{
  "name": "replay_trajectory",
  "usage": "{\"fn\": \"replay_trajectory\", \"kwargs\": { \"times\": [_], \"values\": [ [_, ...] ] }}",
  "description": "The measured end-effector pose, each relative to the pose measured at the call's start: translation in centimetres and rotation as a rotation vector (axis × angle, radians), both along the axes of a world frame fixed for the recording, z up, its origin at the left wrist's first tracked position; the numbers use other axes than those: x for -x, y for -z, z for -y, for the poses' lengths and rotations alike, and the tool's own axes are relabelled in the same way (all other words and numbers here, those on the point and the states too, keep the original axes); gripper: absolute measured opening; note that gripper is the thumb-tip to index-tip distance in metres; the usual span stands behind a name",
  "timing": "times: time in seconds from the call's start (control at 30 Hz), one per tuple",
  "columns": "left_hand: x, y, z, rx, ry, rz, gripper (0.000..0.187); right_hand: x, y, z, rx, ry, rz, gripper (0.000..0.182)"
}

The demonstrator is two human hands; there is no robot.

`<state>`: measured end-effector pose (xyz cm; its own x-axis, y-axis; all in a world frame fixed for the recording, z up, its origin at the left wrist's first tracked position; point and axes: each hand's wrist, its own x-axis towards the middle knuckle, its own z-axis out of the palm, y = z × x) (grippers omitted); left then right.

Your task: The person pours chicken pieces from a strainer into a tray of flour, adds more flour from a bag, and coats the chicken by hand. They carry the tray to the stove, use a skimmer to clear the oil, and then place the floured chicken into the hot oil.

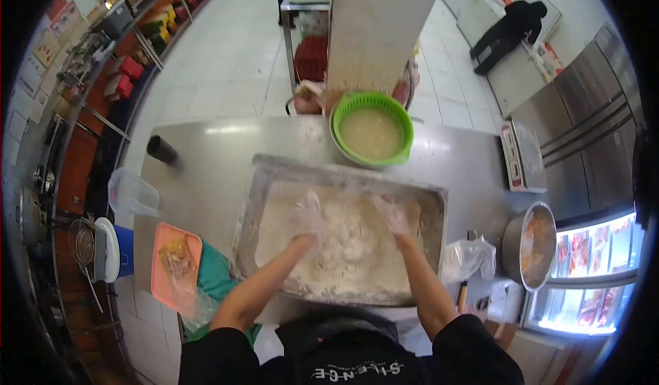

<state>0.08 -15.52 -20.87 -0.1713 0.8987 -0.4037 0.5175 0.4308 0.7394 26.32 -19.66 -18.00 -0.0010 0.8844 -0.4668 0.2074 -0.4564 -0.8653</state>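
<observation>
A large rectangular metal pan (443, 213) full of white flour (343, 247) lies in front of me on the steel table. My left hand (309, 220), in a clear plastic glove, is over the flour in the left half of the pan, its fingers stretched away from me. On the right side of the pan is my right hand (392, 217), also gloved, with its fingers extended at the flour. Both look slightly blurred and hold nothing I can see. A lumpy mound of flour is heaped between them. Whether anything lies under the flour is hidden.
Behind the pan, a green colander (406, 153) holds cloudy liquid. On the steel table (213, 158) are a black cup (161, 150), an orange tray (159, 282) and a scale (523, 157). A metal bowl (509, 246) stands right. A person (511, 31) bends over a far-right freezer.
</observation>
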Motion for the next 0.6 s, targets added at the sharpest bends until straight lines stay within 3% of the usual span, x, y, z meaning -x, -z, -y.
{"fn": "replay_trajectory", "kwargs": {
  "times": [0.1, 0.13, 0.17, 0.2, 0.27, 0.3, 0.33, 0.37, 0.4, 0.43, 0.5, 0.57, 0.6],
  "values": [
    [-4.8, -3.9, -1.0, 0.105, 0.077, -0.077, 0.059, 1.8, 8.0, -2.6, -0.11, -0.028, -0.301, 0.062],
    [-5.9, -5.4, -0.5, 0.165, 0.103, -0.034, 0.054, 4.7, 3.4, -3.2, -0.076, -0.07, -0.275, 0.068],
    [-6.7, -2.4, -0.4, 0.077, 0.084, 0.014, 0.057, 6.5, -0.1, -3.2, -0.029, -0.111, -0.244, 0.074],
    [-7.1, 0.9, 0.1, 0.002, 0.067, 0.063, 0.061, 6.1, 1.0, -3.4, -0.008, -0.167, -0.279, 0.072],
    [-4.8, -7.1, 0.5, 0.135, 0.408, 0.041, 0.059, 4.5, 3.7, -3.6, 0.056, -0.267, -0.349, 0.069],
    [-3.3, -10.0, 0.3, 0.201, 0.58, 0.022, 0.058, 4.3, -0.1, -3.8, 0.011, -0.367, -0.203, 0.066],
    [-2.2, -8.9, 0.1, 0.013, 0.664, -0.095, 0.052, 4.5, -7.6, -2.6, -0.027, -0.462, -0.059, 0.063],
    [-1.3, -6.3, 0.9, -0.167, 0.743, -0.211, 0.047, 4.4, -11.4, -1.8, -0.057, -0.555, 0.086, 0.06],
    [-0.6, -4.0, 1.8, -0.343, 0.817, -0.322, 0.042, 3.1, -8.5, -1.7, -0.019, -0.479, 0.105, 0.06],
    [0.0, -2.7, 2.7, -0.157, 0.592, -0.141, 0.044, 0.8, -3.5, -1.1, 0.025, -0.405, 0.127, 0.061],
    [1.4, 0.0, 3.9, 0.191, 0.135, 0.205, 0.048, 0.5, -0.5, 1.5, 0.091, -0.226, 0.195, 0.063],
    [0.1, 0.2, 6.2, 0.378, -0.098, 0.481, 0.045, 4.3, -2.5, 3.2, 0.116, -0.02, 0.288, 0.065],
    [-1.3, -0.2, 7.2, 0.456, -0.167, 0.617, 0.044, 6.2, -2.8, 4.1, 0.064, -0.013, 0.169, 0.066]
  ]
}}
